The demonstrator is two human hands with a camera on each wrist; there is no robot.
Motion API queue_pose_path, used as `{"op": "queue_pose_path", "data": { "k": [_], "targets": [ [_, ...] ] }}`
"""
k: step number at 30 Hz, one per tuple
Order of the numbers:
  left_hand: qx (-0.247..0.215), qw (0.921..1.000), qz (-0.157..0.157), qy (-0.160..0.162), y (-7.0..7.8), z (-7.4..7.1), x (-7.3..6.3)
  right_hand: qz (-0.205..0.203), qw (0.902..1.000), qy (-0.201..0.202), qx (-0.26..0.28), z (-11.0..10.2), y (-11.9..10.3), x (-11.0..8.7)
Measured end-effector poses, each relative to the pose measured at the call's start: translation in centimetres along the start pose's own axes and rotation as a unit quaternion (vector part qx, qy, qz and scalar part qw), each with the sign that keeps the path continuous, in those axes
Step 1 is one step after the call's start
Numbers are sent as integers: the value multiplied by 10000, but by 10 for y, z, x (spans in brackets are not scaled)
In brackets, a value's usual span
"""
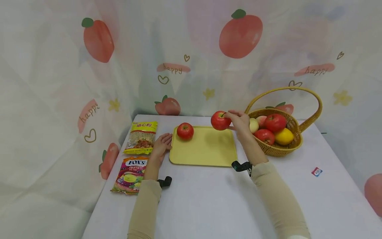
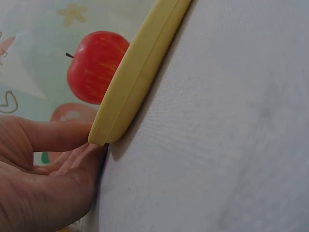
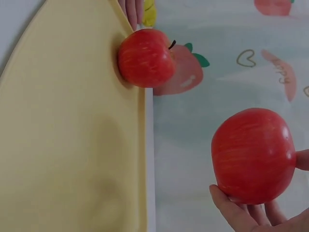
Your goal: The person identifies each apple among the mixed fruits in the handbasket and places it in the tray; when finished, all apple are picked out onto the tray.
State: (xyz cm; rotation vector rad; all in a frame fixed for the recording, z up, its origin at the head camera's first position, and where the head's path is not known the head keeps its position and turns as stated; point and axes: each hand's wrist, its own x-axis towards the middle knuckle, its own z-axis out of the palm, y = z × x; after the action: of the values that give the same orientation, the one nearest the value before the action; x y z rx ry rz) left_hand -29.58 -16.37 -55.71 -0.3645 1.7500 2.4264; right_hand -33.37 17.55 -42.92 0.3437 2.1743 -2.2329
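Head view shows the right hand (image 1: 240, 124) holding a red apple (image 1: 220, 120) between thumb and fingers, raised above the one o'clock side of the yellow tray (image 1: 206, 151). A second apple (image 1: 185, 131) sits at the tray's ten o'clock corner. The left hand (image 1: 161, 146), fingers extended, apparently touches its nine o'clock edge. A fruit-filled basket (image 1: 277, 152) stands at three o'clock.

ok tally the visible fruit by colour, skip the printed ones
Red round apples: 4
Bright yellow oval fruit: 1
Pale yellow-green round fruit: 1
Pinkish round fruit: 1
Total in view: 7
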Motion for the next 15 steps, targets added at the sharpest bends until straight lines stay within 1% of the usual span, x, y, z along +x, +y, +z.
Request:
{"op": "queue_pose_path", "data": {
  "k": [8, 15],
  "targets": [
    [-112, 9998, 107, -108, -1, -1, 1, -45, 9999, -101, -27, 16, 13, 8],
    [-4, 10000, -12, 10, 2, 1, -2, 166, 9996, -133, -192, 28, 26, 15]
  ]
}}
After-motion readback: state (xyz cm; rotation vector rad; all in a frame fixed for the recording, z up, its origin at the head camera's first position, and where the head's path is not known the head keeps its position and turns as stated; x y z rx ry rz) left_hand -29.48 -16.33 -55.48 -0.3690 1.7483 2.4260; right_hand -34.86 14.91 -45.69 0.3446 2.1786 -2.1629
